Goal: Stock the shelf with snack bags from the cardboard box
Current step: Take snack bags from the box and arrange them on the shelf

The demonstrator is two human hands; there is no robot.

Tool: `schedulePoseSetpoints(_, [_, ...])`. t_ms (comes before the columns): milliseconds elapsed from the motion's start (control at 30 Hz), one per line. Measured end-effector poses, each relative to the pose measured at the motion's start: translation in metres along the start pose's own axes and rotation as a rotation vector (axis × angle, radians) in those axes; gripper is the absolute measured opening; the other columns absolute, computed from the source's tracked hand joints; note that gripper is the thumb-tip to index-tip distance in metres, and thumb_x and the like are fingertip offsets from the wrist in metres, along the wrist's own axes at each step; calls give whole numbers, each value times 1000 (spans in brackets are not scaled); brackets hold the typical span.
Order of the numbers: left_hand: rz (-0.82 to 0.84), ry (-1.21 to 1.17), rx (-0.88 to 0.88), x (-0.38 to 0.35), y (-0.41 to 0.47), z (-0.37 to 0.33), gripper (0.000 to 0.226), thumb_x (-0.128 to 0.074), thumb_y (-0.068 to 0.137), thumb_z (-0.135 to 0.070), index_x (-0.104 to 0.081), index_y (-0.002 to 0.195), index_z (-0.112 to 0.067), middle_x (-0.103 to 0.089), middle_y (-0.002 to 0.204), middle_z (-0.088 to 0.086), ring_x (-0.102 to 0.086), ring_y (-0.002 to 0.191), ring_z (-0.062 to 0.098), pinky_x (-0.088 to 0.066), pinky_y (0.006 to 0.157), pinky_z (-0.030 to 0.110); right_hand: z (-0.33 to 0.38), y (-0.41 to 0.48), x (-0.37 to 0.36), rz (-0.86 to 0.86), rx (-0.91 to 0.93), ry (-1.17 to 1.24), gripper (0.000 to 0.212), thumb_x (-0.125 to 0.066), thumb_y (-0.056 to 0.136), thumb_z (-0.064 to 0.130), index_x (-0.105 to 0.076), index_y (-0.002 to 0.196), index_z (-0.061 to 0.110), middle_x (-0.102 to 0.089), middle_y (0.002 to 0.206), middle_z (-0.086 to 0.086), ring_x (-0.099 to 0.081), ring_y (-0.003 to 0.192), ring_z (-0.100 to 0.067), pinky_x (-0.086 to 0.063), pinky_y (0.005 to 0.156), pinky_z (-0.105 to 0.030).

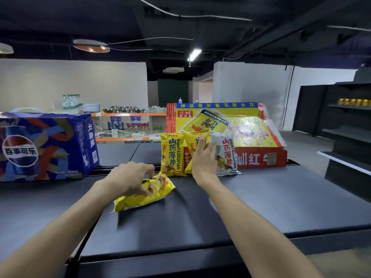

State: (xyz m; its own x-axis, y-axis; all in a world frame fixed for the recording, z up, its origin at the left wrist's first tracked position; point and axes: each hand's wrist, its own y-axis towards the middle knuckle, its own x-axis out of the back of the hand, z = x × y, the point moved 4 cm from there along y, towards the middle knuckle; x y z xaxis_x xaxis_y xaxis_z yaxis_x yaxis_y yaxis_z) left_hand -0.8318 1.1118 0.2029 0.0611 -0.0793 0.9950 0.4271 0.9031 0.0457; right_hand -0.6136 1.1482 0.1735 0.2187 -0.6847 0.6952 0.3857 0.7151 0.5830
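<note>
Snack bags of yam chips, four in all, sit on the flat dark shelf (261, 197) in front of the person. One yellow bag (144, 192) lies flat on its side nearest the viewer. The left hand (130, 177) reaches over it from the left and grips its upper end, fingers curled down and pinching the wrapper.

Just behind it, three more bags stand upright in a close row. The left yellow bag (171, 155) stands free, its printed front facing forward. The middle yellow bag (193, 137) tilts slightly and is mostly hidden by the right hand (203, 159), which holds it with the fingers curled round its right edge. The white bag (225, 155) stands just beside that hand, on the right.

The row stands against a red and yellow Red Bull carton (261, 157). Well apart to the left sits a blue Pepsi box (46, 145).

Farther back, an orange-edged rack (128, 126) carries metal bowls (124, 109) and water bottles (72, 101). Dark shelving (349, 121) on the right holds golden cans (353, 101).
</note>
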Motion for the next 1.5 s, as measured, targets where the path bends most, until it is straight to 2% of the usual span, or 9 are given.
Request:
schedulePoseSetpoints(200, [13, -56, -40, -2, 2, 2, 47, -75, 78, -46, -51, 116, -35, -62, 108, 0, -61, 94, 22, -52, 78, 33, -1, -3, -20, 10, 28, -60, 57, -46, 102, 24, -14, 149, 17, -28, 140, -20, -43, 113, -35, -41, 59, -33])
schedulePoseSetpoints(533, [-9, -62, -85, -1, 3, 1, 47, -75, 78, -42, -51, 116, -30, -54, 97, -4, -53, 91, 21, -51, 78, 34, 5, 15, -14, -39, 48, -88, 68, -43, 101, 41, -12, 153, 10, -30, 141, -19, -44, 118, -38, -55, 67, -42])
schedulePoseSetpoints(700, [-13, -93, -87, -4, 4, 4, 45, -75, 78, -41, -51, 115, -31, -54, 96, -6, -56, 93, 20, -52, 83, 36, -6, 2, -27, 8, 37, -137, 75, -35, 99, 53, 2, 155, 22, -29, 141, -16, -43, 114, -37, -49, 74, -44])
schedulePoseSetpoints(1100, [-1, -141, -73, -4, 0, 7, 46, -76, 78, -40, -53, 116, -29, -54, 97, -4, -56, 97, 21, -50, 83, 34, -3, -8, -18, 134, 36, -173, 87, -34, 95, 58, 22, 152, 24, -28, 145, -15, -38, 123, -38, -42, 93, -52])
schedulePoseSetpoints(1200, [-16, -140, -69, -5, -3, 7, 49, -76, 78, -41, -53, 120, -28, -60, 107, 1, -57, 102, 23, -50, 85, 35, 5, -14, -3, 179, 23, -233, 86, -37, 95, 58, 11, 155, 19, -18, 153, -15, -26, 136, -40, -34, 101, -58])
schedulePoseSetpoints(1267, [-11, -149, -69, -7, -6, 12, 54, -76, 78, -42, -51, 125, -29, -62, 117, 3, -57, 106, 24, -50, 88, 38, 18, -18, 14, 178, 56, -273, 80, -42, 95, 54, -7, 154, 15, -14, 155, -14, -24, 137, -40, -31, 104, -58])
schedulePoseSetpoints(1367, [53, -189, -44, -9, -13, 25, 73, -79, 74, -46, -44, 136, -28, -58, 127, 2, -55, 113, 23, -49, 93, 38, 43, -25, 42, 183, 301, -159, 59, -51, 95, 48, -37, 141, 15, -35, 144, -11, -37, 130, -33, -35, 103, -48])
schedulePoseSetpoints(1433, [76, -166, -12, -9, -19, 34, 79, -79, 70, -55, -47, 136, -22, -58, 128, 0, -56, 113, 22, -49, 95, 37, 60, -35, 50, 424, 472, 2, 54, -57, 93, 45, -46, 138, 17, -49, 134, -6, -47, 125, -25, -38, 101, -37])
schedulePoseSetpoints(1500, [114, -120, -18, -9, -23, 38, 77, -79, 68, -59, -55, 129, -18, -61, 125, -1, -58, 109, 20, -50, 94, 36, 76, -50, 48, 681, 613, 18, 55, -61, 91, 45, -50, 139, 20, -57, 133, 1, -53, 121, -18, -41, 102, -31])
